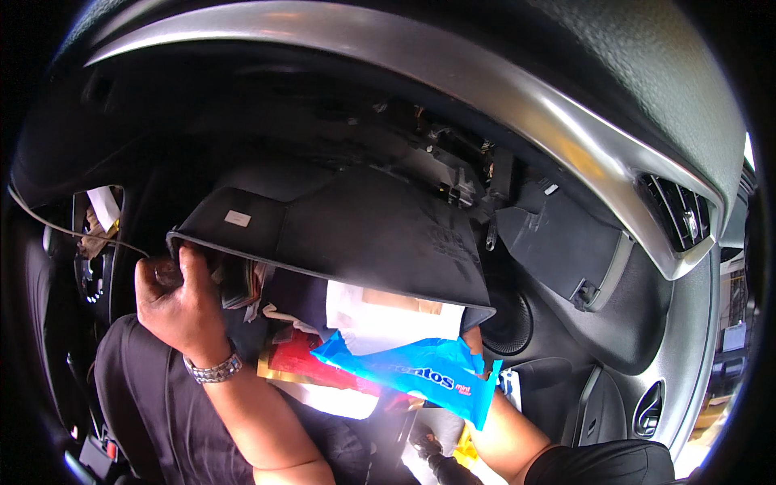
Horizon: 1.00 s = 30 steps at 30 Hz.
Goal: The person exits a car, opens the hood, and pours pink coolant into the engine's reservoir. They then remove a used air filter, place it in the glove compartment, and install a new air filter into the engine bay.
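A black glove box bin (364, 230) hangs tilted below the dashboard, with papers and packets showing under its near edge. At its left corner my left hand (182, 303) is closed on the rim, thumb on the near side. My right hand (473, 339) is at the bin's right end, mostly hidden behind a blue candy bag (420, 372). Its fingers do not show. White papers (368, 319) stick out from under the bin's edge, above the blue bag. A red and gold packet (303, 360) lies to the left of that bag.
Above the bin is a dark dashboard cavity with exposed brackets (457, 182). A silver trim strip (517, 77) arches over it and ends near an air vent (687, 214). The door with a round speaker (513, 319) is at right. A thin cable (73, 230) runs at left.
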Each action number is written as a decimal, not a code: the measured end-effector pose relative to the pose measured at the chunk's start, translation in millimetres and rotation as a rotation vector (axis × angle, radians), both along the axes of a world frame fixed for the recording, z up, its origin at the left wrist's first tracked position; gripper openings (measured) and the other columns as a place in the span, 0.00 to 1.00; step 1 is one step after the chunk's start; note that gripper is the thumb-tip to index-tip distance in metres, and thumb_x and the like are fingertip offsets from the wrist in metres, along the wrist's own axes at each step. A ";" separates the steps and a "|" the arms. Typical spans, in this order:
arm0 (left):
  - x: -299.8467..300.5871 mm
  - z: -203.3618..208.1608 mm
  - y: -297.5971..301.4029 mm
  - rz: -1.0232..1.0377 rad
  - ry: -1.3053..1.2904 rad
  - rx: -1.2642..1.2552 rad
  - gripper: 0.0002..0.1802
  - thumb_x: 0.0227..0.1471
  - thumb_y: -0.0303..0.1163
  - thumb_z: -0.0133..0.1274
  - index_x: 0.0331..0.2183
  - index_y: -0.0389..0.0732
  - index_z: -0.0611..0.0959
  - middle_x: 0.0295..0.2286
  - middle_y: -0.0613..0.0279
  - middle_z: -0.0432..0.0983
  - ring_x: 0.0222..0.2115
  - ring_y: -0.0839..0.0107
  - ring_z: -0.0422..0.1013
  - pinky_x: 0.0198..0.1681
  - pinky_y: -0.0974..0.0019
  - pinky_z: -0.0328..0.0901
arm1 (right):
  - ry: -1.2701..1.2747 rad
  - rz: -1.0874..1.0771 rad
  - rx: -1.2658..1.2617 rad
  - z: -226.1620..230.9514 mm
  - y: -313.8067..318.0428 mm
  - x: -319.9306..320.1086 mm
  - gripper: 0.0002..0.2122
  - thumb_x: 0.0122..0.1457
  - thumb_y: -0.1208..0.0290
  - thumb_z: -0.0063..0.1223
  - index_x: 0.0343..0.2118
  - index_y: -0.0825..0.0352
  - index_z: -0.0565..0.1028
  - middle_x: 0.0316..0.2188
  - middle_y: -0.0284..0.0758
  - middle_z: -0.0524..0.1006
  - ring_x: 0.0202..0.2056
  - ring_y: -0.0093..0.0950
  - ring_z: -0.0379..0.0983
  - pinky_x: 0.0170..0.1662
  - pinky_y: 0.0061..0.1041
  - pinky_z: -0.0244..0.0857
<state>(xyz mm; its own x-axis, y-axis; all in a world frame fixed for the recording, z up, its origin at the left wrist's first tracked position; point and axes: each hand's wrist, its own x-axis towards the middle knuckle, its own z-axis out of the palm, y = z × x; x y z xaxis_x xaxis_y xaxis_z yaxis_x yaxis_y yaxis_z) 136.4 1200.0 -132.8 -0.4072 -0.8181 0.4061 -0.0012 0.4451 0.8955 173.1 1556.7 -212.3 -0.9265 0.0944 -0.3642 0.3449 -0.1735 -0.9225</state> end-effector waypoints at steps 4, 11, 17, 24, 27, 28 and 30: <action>-0.1 -3.0 -2.5 0.001 0.019 0.015 0.13 0.49 0.31 0.64 0.25 0.36 0.77 0.19 0.68 0.74 0.19 0.82 0.65 0.25 0.76 0.61 | -0.006 -0.008 -0.003 0.7 -0.9 3.4 0.11 0.56 0.80 0.57 0.43 0.68 0.76 0.38 0.35 0.79 0.39 0.27 0.77 0.41 0.27 0.72; -15.3 -10.8 -0.2 0.086 -0.044 -0.059 0.15 0.52 0.37 0.65 0.29 0.36 0.80 0.22 0.65 0.77 0.23 0.80 0.69 0.29 0.75 0.64 | -0.009 -0.009 -0.005 1.7 -14.8 1.5 0.11 0.56 0.80 0.56 0.43 0.68 0.76 0.38 0.34 0.79 0.39 0.26 0.77 0.40 0.27 0.72; -21.2 -23.4 -1.0 0.065 -0.050 0.043 0.14 0.54 0.37 0.63 0.31 0.36 0.81 0.25 0.61 0.80 0.24 0.76 0.71 0.31 0.72 0.66 | 0.013 -0.009 0.003 22.7 -27.8 -3.6 0.11 0.57 0.80 0.56 0.44 0.68 0.76 0.39 0.34 0.79 0.39 0.25 0.77 0.40 0.26 0.72; -17.9 -16.9 -11.6 -0.048 -0.093 -0.048 0.12 0.59 0.33 0.55 0.40 0.35 0.83 0.33 0.54 0.82 0.33 0.71 0.77 0.39 0.69 0.69 | 0.163 -0.028 -0.175 56.6 -58.4 -20.1 0.08 0.54 0.78 0.59 0.38 0.69 0.77 0.33 0.34 0.80 0.32 0.24 0.77 0.32 0.25 0.70; -13.4 -21.3 -21.0 -0.152 -0.150 -0.206 0.18 0.61 0.34 0.53 0.49 0.33 0.79 0.39 0.50 0.81 0.38 0.66 0.78 0.44 0.66 0.69 | 0.149 -0.003 -0.116 41.4 -44.9 -22.7 0.08 0.54 0.77 0.60 0.37 0.69 0.76 0.31 0.33 0.79 0.31 0.23 0.75 0.31 0.25 0.69; -8.7 -22.2 -19.6 -0.114 -0.224 -0.281 0.19 0.59 0.33 0.53 0.49 0.33 0.78 0.40 0.48 0.80 0.39 0.60 0.77 0.45 0.63 0.68 | 0.148 -0.001 -0.098 36.6 -39.7 -22.0 0.08 0.53 0.76 0.61 0.36 0.70 0.76 0.30 0.33 0.79 0.30 0.23 0.75 0.30 0.25 0.69; -2.5 -19.2 -16.4 -0.044 -0.364 -0.437 0.20 0.57 0.31 0.53 0.50 0.33 0.78 0.42 0.43 0.79 0.42 0.47 0.76 0.48 0.57 0.68 | 0.142 0.004 -0.066 27.6 -32.2 -17.3 0.09 0.53 0.75 0.61 0.36 0.70 0.76 0.29 0.33 0.78 0.29 0.22 0.74 0.29 0.25 0.68</action>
